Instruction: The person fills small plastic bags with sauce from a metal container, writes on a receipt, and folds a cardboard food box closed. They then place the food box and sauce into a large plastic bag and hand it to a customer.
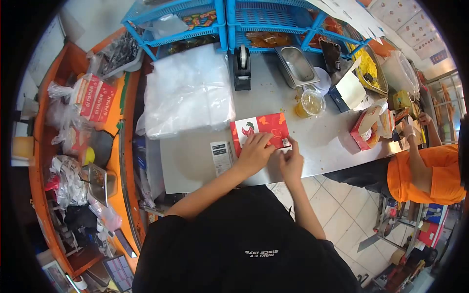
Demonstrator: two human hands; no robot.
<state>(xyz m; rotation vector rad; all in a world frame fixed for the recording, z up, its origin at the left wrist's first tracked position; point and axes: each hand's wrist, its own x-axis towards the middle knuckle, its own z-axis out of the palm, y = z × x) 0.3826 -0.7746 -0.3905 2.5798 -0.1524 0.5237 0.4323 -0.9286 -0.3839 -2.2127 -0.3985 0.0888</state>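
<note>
A flat-topped red box (276, 120) with a white panel and orange shapes lies near the front edge of the metal counter (188, 168). My left hand (255, 152) rests on its top, the fingers apart over the white panel and the red part. At the box's front right corner is my right hand (291, 162), its fingers bent against the edge near a small barcode label; whether they pinch anything is too small to tell. Left of the box lies a printed paper slip (221, 157).
White plastic bags (188, 93), a tape dispenser (242, 71), a metal pan (297, 66) and a clear cup (311, 103) stand behind. An open red box (361, 131) is on the right, near a co-worker in orange (425, 171). Blue racks (268, 18) line the back.
</note>
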